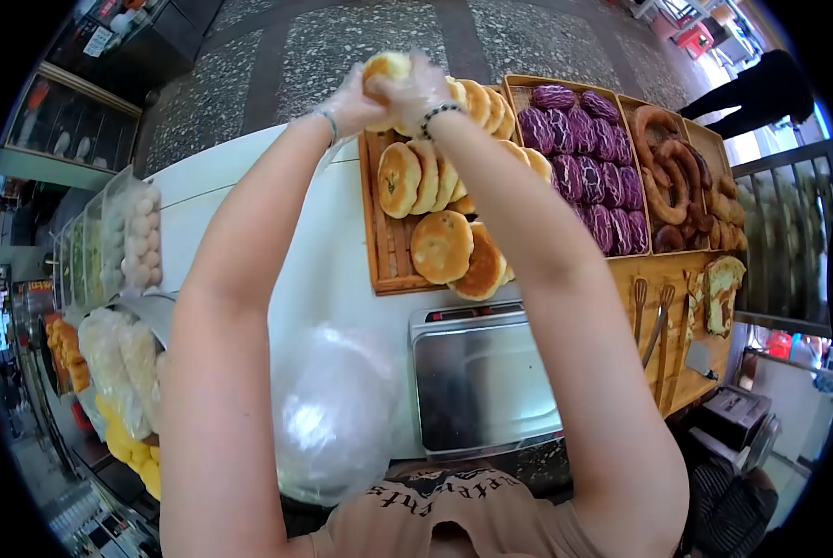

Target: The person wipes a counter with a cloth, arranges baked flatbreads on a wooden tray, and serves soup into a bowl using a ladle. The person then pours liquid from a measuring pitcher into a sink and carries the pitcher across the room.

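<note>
At the top centre, my left hand [353, 102] and my right hand [416, 91], both in clear plastic gloves, are closed round a golden flat bread [386, 67]. They are at the far left corner of a wooden tray [385, 270]. Inside that tray, round flat breads [442, 246] lie in leaning rows under and beside my right forearm, which hides part of them. A bracelet shows on each wrist. Nearer to me, a clear plastic bag [328, 418] rests on the white table [319, 270], left of a metal scale [477, 381].
Trays of purple buns [588, 139] and brown fried rings [663, 177] stand to the right. Tongs [658, 325] lie on a wooden board [686, 372]. Egg trays [140, 232] and bagged food [124, 372] are at left. A person [765, 93] in dark clothes stands at upper right.
</note>
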Motion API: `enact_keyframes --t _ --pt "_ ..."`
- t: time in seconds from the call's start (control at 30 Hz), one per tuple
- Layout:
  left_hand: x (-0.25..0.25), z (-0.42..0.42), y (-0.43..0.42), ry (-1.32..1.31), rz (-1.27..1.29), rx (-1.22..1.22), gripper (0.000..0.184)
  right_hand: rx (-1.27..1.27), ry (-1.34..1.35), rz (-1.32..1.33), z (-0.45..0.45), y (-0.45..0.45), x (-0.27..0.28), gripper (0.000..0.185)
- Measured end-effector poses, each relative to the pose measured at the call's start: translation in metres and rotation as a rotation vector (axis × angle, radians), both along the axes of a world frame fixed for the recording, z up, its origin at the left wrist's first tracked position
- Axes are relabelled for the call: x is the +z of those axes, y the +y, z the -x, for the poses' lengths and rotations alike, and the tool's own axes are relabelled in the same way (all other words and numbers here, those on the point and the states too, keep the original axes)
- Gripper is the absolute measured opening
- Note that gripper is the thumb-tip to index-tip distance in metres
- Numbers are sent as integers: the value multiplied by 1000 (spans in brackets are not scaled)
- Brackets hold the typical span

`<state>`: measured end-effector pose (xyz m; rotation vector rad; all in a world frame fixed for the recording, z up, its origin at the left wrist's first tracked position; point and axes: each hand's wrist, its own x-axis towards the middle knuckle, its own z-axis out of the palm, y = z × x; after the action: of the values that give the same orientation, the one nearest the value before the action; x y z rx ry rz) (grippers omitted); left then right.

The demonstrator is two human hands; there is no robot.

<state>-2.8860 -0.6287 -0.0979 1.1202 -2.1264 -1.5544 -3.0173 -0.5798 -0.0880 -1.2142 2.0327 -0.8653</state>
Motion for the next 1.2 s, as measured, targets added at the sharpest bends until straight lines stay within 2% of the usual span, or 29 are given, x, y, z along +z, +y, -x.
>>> enact_keyframes --t 0.03,0.07,0.1,0.13,0.17,0.2,0.23,0.3,0.33,0.4,0.5,0.6,0.67,0.73,0.77,0.83,0.87,0.9,0.97,1.0,1.03,1.1,1.17,1.2 --pt "-29 1 -12 -134 -12 16 97 -41 56 -62 -3 -7 -26 65" --pt "-45 6 -10 -249 46 61 98 112 197 -85 -3 -7 -44 52" --pt "-54 10 -1 -366 104 103 99 107 192 -92 0 -13 -56 52" --pt "-61 13 7 -180 40 207 99 171 351 -68 4 -21 -67 51" --pt "-63 13 4 -185 32 203 99 240 509 -46 7 -25 -77 49" --pt "-65 10 -1 -148 -32 177 98 568 935 -73 19 -10 -45 56" --pt "-66 8 -8 -105 -90 153 97 569 931 -75 29 -10 -51 56" --pt "-83 6 -18 -52 -108 177 92 -94 847 24 52 -20 -69 60" --pt "-77 5 -16 -47 -133 163 91 -91 844 24 80 -33 -100 60" --pt "-75 4 -18 -48 -157 147 90 -17 558 -138 130 -60 -168 66" --pt "-85 5 -24 -102 -82 102 91 43 559 -263 104 -28 -89 72" --pt "-94 18 -27 -490 278 38 98 100 627 -311 100 -31 -84 70" --pt "-79 22 -26 -575 232 37 99 120 678 -350 99 -35 -88 67" --pt "-71 24 -26 -716 241 21 100 430 1100 -61 106 -45 -106 57" --pt "-75 20 -26 -721 240 24 100 433 1095 -58 93 -43 -101 57" --pt "-88 11 -29 -533 306 19 107 402 408 80 54 -38 -78 48" --pt "-86 3 -29 -380 166 19 100 401 403 76 46 -38 -77 48" --pt "-80 -4 -29 -382 163 19 100 425 433 29 40 -40 -77 48" --pt "-72 -17 -29 -120 -72 -41 95 454 461 -23 37 -41 -74 47" --pt "-75 -17 -34 -101 -160 -39 88 454 479 -80 38 -42 -71 49" --pt "-84 -16 -36 -101 -160 -37 88 455 500 -134 38 -44 -67 51" --pt "-104 -8 -32 -163 126 86 71 395 581 -99 33 -53 -82 54" --pt "-110 -2 -29 -197 56 140 64 269 726 -52 25 -49 -99 60" --pt "-109 1 -36 -238 140 184 60 301 778 -24 24 -47 -99 61"
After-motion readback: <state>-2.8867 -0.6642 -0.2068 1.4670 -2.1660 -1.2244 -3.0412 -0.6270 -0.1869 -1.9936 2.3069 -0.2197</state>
